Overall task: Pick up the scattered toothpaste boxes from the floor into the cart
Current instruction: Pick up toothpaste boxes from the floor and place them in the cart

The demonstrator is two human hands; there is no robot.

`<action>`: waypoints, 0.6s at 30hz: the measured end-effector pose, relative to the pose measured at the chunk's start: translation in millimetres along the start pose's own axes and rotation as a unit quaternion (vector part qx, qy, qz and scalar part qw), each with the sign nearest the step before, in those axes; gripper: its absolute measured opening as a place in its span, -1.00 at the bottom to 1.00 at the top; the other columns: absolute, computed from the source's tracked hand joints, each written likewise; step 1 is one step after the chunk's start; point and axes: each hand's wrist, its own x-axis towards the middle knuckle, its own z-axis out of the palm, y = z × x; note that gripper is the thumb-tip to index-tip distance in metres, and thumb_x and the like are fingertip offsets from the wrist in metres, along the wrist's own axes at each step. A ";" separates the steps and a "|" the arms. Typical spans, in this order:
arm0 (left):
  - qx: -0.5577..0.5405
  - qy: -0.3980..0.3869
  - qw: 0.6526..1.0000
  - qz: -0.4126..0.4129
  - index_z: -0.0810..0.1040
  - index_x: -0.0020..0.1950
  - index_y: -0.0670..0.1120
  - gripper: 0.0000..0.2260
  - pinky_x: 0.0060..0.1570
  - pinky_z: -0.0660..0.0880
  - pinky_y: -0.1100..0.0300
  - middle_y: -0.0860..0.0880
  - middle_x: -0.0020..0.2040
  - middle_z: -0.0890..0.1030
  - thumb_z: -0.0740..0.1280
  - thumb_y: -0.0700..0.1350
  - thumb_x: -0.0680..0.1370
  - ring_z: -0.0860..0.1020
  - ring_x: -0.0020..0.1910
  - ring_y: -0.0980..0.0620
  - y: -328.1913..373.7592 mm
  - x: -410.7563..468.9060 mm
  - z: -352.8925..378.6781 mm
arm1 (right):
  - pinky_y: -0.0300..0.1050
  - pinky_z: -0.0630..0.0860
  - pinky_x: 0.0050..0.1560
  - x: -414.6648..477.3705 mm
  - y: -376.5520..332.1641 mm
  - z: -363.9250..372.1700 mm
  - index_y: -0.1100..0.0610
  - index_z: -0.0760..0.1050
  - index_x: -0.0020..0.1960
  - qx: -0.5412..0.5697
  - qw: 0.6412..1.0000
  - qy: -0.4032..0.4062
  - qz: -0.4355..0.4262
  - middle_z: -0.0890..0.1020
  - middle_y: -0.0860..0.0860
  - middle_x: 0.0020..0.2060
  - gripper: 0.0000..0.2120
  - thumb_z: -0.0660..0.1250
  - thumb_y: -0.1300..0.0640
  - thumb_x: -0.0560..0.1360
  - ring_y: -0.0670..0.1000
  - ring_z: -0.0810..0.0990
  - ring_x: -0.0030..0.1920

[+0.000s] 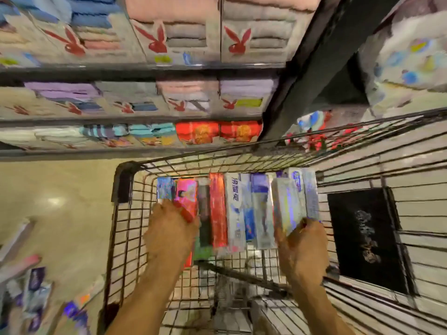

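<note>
A black wire shopping cart point(122, 187) fills the middle of the head view. Several toothpaste boxes point(238, 209) lie side by side in its basket. My left hand point(169, 228) reaches into the cart and grips a pink-red toothpaste box point(186, 197) at the row's left end. My right hand point(302, 247) holds the near end of a silver-white box point(287, 204) at the row's right end. More toothpaste boxes point(36, 293) lie scattered on the floor at the lower left.
Shelves of folded towels point(169, 44) run across the top. A dark shelf post point(309, 76) stands behind the cart. A black panel point(367, 238) hangs on the cart's right side. Shiny beige floor point(60, 189) lies left of the cart.
</note>
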 end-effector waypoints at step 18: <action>0.038 0.083 0.996 -0.024 0.39 0.18 -0.13 -0.43 -0.33 0.50 0.01 -0.12 -0.02 0.46 0.52 0.17 0.39 0.53 -0.14 -0.14 4.2 33.3 55.1 | 0.08 0.31 0.03 70.6 -8.8 68.3 0.23 0.50 0.24 -0.070 0.995 0.038 -0.056 0.55 0.25 0.02 -0.62 0.45 0.08 0.50 0.27 0.47 0.05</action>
